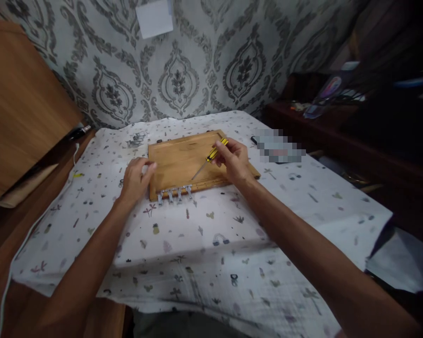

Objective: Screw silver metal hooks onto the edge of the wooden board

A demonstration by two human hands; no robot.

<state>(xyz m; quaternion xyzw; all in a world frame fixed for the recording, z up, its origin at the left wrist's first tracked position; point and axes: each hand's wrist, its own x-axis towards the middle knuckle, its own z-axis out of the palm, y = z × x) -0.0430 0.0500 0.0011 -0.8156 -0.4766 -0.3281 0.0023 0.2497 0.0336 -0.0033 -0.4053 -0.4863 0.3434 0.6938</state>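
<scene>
Head view: the right hand (232, 157) has its grip closed around a yellow-and-black screwdriver (216, 150), whose tip points down at the near part of a wooden board (186, 157). The left hand (137, 176) is at the board's left edge, thumb and fingers apart; whether they touch the wood is hard to tell. Four metal clips (174, 193) line the board's near edge, toward its left corner. The board lies flat on a table (197, 225) with a white patterned cloth. Right of it lies a blurred-out phone-like object (278, 146); patterned wallpaper (178, 80) rises behind.
</scene>
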